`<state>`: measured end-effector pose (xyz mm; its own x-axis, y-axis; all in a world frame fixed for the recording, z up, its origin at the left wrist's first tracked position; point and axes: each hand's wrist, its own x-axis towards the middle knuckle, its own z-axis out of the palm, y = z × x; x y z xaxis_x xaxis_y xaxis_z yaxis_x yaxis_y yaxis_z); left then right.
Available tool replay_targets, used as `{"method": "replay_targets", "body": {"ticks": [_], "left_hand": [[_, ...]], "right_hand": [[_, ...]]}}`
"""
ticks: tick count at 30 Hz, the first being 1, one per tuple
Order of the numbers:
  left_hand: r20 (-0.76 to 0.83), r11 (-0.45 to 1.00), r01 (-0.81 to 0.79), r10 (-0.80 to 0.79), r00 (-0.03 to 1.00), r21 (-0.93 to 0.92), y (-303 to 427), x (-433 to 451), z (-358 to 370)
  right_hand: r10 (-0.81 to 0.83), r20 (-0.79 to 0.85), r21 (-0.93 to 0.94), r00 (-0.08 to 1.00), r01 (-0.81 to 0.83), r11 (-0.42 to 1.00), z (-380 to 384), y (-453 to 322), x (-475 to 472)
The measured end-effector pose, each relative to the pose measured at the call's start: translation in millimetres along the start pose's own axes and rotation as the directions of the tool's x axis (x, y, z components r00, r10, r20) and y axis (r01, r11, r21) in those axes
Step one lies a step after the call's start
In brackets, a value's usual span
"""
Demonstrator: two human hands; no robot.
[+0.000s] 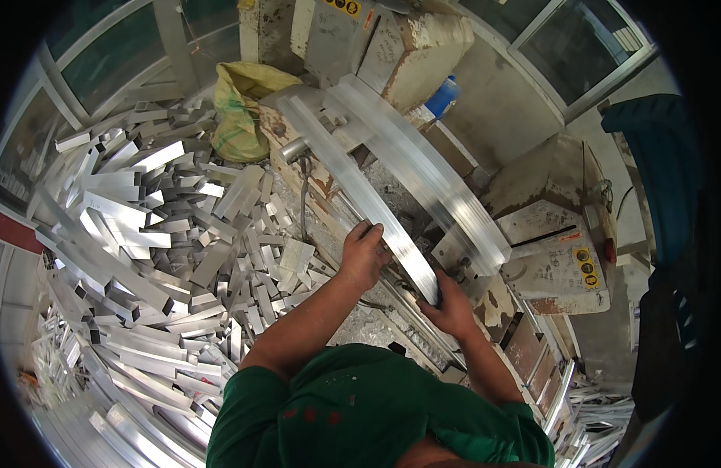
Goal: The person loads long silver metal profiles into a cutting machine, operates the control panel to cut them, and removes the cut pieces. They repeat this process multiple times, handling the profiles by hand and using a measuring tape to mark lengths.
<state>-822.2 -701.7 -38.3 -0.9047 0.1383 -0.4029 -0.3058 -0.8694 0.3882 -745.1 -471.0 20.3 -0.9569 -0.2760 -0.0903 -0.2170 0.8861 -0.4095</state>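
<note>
My left hand (363, 254) grips the left side of a long rectangular aluminium tube (360, 190), its fingers over the edge near mid-length. My right hand (451, 304) is closed round the same tube at its near end. The tube slants away from me over the bed of a double-head cutting saw, its far end on the machine by the left saw head. Beside it, to the right, a row of similar long aluminium profiles (436, 169) spans the machine between the two heads.
Cut aluminium tube pieces (155, 228) are heaped at the left. A yellow woven sack (237, 117) stands behind them. The saw housings (559, 263) bear warning stickers. A round metal bar (293, 150) juts from the machine's front. Thin offcuts (597, 415) lie lower right.
</note>
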Motion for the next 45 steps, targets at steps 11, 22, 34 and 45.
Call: {"method": "replay_targets", "body": {"ticks": [11, 22, 34, 45], "left_hand": [[0.028, 0.911, 0.090, -0.110, 0.993, 0.402, 0, -20, -24], [-0.031, 0.803, 0.018, 0.001, 1.000, 0.596, -3, -74, -199], [-0.258, 0.909, 0.055, 0.059, 0.964, 0.413, 26, -134, -229], [-0.063, 0.716, -0.038, 0.113, 0.992, 0.697, 11, -103, -233]], "right_hand": [[-0.005, -0.159, 0.006, 0.987, 0.006, 1.000, -22, 44, 42], [-0.081, -0.203, -0.058, 0.976, 0.071, 0.996, -52, 120, 119], [-0.007, -0.573, -0.417, 0.820, -0.285, 0.863, -24, 108, 112], [-0.016, -0.753, -0.143, 0.658, -0.140, 0.980, -3, 114, 51]]}}
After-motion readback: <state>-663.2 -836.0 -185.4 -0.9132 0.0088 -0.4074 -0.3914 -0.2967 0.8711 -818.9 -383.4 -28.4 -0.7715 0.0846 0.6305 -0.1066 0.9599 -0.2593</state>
